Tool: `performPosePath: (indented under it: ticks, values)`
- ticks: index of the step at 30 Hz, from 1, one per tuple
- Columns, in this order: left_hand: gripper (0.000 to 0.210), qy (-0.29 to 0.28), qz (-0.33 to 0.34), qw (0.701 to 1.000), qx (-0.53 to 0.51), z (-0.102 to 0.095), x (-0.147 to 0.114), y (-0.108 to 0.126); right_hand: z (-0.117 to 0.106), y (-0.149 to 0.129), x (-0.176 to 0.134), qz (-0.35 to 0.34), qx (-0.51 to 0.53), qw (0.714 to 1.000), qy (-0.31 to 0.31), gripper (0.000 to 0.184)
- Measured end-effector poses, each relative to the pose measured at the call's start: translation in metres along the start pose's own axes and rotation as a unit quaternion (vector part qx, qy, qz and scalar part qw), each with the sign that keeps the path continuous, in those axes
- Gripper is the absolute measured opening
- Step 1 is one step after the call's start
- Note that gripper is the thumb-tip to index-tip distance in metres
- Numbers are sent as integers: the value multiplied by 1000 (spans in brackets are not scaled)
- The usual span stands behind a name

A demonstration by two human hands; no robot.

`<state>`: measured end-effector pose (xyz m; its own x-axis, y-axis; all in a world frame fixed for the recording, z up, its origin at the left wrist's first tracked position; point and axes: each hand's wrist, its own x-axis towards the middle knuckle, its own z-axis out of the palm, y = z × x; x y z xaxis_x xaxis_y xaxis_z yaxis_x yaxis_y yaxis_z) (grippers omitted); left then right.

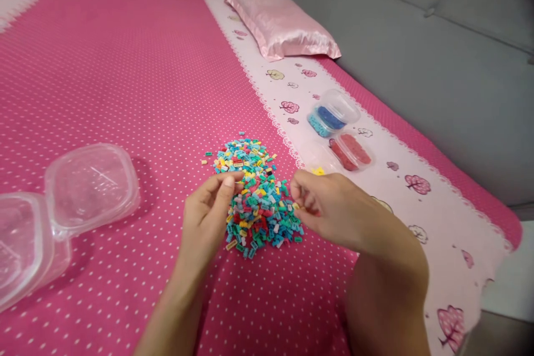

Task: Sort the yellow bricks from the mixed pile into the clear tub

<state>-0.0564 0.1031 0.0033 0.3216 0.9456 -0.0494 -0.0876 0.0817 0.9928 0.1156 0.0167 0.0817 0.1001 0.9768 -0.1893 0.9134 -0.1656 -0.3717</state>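
Observation:
A heap of small toy building bricks (254, 194) in teal, green, yellow, red and white lies on the bedspread between my hands. My left hand (208, 200) is at the heap's left side, thumb and fingers drawn together; anything in them is hidden. On the right edge of the heap, my right hand (325, 206) is curled with thumb and fingertips close together, and what they hold is too small to make out. Behind it, a clear container (319, 158) shows some yellow bricks (318, 171), partly hidden by the hand.
Other clear containers hold red bricks (350, 151), dark blue bricks (331, 118) and light blue bricks (318, 125). Clear plastic containers (92, 186) stand at the left on the dotted pink bedspread (137, 78). A pink pillow (283, 25) lies by the grey headboard (409, 50).

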Motion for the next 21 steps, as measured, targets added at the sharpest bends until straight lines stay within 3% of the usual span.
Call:
performPosePath:
  ticks: [3,6,10,13,17,19,21]
  values:
    - [30,-29,-51,987,-148,3,1,4,-10,-22,11,-88,20,995,41,13]
    - [33,-79,-134,949,-273,5,0,14,-6,-42,20,-146,37,986,67,8]
    - [47,-140,-260,893,-339,8,-2,27,11,-51,24,-166,65,982,67,5]
    - [48,-154,-325,856,-372,8,0,26,16,-43,23,-162,88,980,79,12]
    - [43,-113,-354,834,-408,6,4,23,11,-20,20,-122,98,975,158,16]
    - [41,-64,-343,846,-404,4,6,25,8,-5,20,-78,89,977,179,20]
    - [40,-10,-311,862,-400,0,7,29,10,8,24,-18,72,986,152,24]
